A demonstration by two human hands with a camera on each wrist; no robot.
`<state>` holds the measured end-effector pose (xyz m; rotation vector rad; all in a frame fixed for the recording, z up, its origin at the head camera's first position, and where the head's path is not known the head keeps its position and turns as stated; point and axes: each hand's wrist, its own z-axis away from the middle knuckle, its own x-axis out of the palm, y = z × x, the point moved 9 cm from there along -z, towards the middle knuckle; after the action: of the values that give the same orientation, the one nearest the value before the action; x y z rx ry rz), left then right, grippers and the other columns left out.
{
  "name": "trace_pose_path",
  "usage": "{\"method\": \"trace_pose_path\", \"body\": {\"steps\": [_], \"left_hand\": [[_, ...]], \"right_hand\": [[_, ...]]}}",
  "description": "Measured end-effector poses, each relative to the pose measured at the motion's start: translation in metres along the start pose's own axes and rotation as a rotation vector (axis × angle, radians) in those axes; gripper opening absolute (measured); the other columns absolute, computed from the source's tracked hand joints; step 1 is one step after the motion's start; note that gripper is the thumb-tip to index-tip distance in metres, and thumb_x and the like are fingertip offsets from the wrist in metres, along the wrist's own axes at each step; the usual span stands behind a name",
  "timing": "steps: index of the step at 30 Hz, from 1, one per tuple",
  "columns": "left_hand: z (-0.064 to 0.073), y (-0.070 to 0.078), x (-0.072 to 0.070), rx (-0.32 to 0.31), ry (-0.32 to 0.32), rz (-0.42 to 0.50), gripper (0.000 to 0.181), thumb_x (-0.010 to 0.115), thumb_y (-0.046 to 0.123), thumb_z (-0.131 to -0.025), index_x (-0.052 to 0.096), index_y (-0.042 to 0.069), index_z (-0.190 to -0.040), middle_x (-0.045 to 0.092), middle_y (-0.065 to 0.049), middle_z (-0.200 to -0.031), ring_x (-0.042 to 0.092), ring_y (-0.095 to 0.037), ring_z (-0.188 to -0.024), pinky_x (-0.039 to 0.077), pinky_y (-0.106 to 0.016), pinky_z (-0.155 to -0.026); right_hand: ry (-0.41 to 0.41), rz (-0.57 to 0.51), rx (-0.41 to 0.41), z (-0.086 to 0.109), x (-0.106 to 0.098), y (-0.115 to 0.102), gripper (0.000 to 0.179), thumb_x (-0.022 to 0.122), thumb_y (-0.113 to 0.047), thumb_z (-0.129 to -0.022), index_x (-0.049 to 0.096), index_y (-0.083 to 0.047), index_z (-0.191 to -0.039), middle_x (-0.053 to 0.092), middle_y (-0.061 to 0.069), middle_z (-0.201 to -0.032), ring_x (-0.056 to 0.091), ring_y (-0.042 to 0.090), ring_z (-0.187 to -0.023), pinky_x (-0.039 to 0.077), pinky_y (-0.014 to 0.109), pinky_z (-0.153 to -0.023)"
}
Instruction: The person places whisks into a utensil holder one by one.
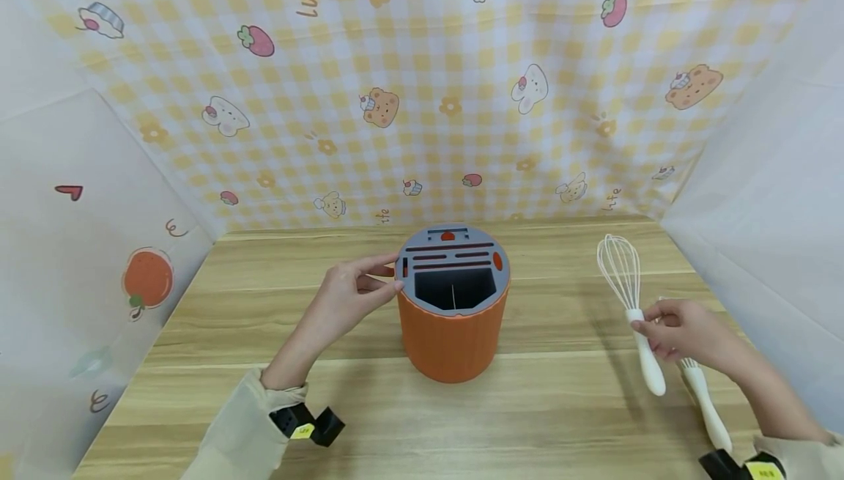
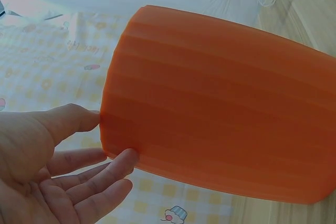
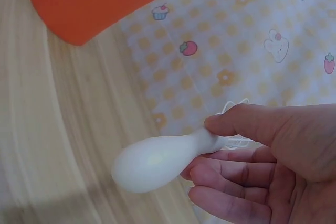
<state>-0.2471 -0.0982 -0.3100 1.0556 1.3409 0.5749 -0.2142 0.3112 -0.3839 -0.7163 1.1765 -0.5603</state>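
An orange utensil holder (image 1: 450,341) with a grey slotted lid (image 1: 422,251) stands upright on the table. At the left of its rim my left hand (image 1: 352,289) rests, thumb and fingertips touching the edge and side with the fingers loosely extended. Off to the right, my right hand (image 1: 689,333) pinches a white whisk (image 1: 649,363) near the top of its handle, between thumb and fingers. Its wire loops point up and away, and the rounded handle end (image 3: 152,163) points down. A second whisk (image 1: 708,407) lies below the right hand, partly hidden by it.
The wooden table (image 1: 541,421) backs onto a yellow checked cloth (image 1: 448,113) with cartoon prints. White sheets hang at the left (image 1: 53,260) and right (image 1: 778,194). The lid has a large divided opening (image 1: 431,291) at the front and several narrow slots behind.
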Motion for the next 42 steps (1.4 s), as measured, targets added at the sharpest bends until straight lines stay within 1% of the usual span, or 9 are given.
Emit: {"method": "trace_pose_path", "body": {"steps": [5,10,18,21,28,34,37,42], "left_hand": [[0.001,0.000,0.000,-0.002,0.003,-0.003,0.045,0.068,0.020,-0.084,0.057,0.014,-0.127,0.063,-0.008,-0.106,0.065,-0.015,-0.084,0.053,-0.032,-0.072],[0.001,-0.001,0.000,-0.003,0.003,-0.004,0.045,0.068,0.020,-0.084,0.057,0.014,-0.127,0.063,-0.008,-0.106,0.065,-0.015,-0.085,0.053,-0.032,-0.072],[0.001,0.000,-0.001,-0.007,0.005,-0.001,0.045,0.068,0.021,-0.084,0.057,0.014,-0.127,0.063,-0.008,-0.107,0.065,-0.016,-0.085,0.053,-0.032,-0.072],[0.002,-0.001,-0.001,-0.014,0.006,0.001,0.045,0.068,0.021,-0.084,0.057,0.014,-0.127,0.063,-0.008,-0.107,0.065,-0.016,-0.085,0.053,-0.032,-0.072],[0.000,-0.002,0.000,0.003,0.001,0.015,0.044,0.068,0.021,-0.084,0.058,0.010,-0.125,0.063,-0.012,-0.108,0.065,-0.018,-0.086,0.053,-0.033,-0.072],[0.000,-0.002,0.001,0.000,-0.002,0.019,0.044,0.069,0.021,-0.084,0.058,0.011,-0.125,0.063,-0.011,-0.107,0.065,-0.017,-0.085,0.053,-0.033,-0.072],[-0.001,-0.002,0.000,-0.006,0.002,0.020,0.043,0.069,0.021,-0.084,0.059,0.013,-0.125,0.063,-0.008,-0.106,0.065,-0.015,-0.084,0.053,-0.032,-0.071],[0.000,-0.001,0.000,-0.002,-0.001,0.029,0.042,0.068,0.021,-0.084,0.059,0.014,-0.124,0.063,-0.008,-0.106,0.065,-0.014,-0.084,0.053,-0.031,-0.071]], "right_hand": [[0.036,0.032,-0.022,-0.002,-0.008,-0.010,0.037,0.056,-0.020,-0.092,0.052,0.015,-0.102,0.060,0.007,-0.065,0.057,0.013,-0.056,0.052,0.031,-0.053],[0.072,0.048,-0.047,-0.004,-0.017,-0.022,0.034,0.057,-0.019,-0.092,0.054,0.014,-0.101,0.061,0.006,-0.063,0.058,0.014,-0.056,0.052,0.030,-0.053],[0.101,0.105,-0.052,-0.008,-0.027,-0.044,0.045,0.057,-0.022,-0.092,0.050,0.018,-0.111,0.065,0.007,-0.071,0.061,0.015,-0.060,0.053,0.029,-0.057],[0.115,0.123,-0.069,-0.010,-0.030,-0.052,0.044,0.056,-0.023,-0.092,0.050,0.017,-0.110,0.065,0.007,-0.071,0.061,0.014,-0.060,0.053,0.029,-0.057],[0.177,0.156,-0.134,-0.013,-0.034,-0.073,0.038,0.058,-0.024,-0.092,0.055,0.011,-0.106,0.063,0.003,-0.065,0.060,0.013,-0.058,0.052,0.027,-0.056],[0.232,0.128,-0.187,-0.015,-0.038,-0.088,0.038,0.059,-0.020,-0.091,0.053,0.014,-0.107,0.065,0.006,-0.067,0.061,0.011,-0.057,0.052,0.027,-0.053],[0.260,0.115,-0.196,-0.016,-0.042,-0.095,0.039,0.060,-0.019,-0.090,0.052,0.015,-0.108,0.066,0.007,-0.069,0.061,0.011,-0.057,0.053,0.027,-0.054],[0.297,0.134,-0.231,-0.017,-0.046,-0.109,0.038,0.061,-0.019,-0.090,0.054,0.014,-0.108,0.066,0.008,-0.069,0.061,0.011,-0.055,0.053,0.026,-0.054]]}}
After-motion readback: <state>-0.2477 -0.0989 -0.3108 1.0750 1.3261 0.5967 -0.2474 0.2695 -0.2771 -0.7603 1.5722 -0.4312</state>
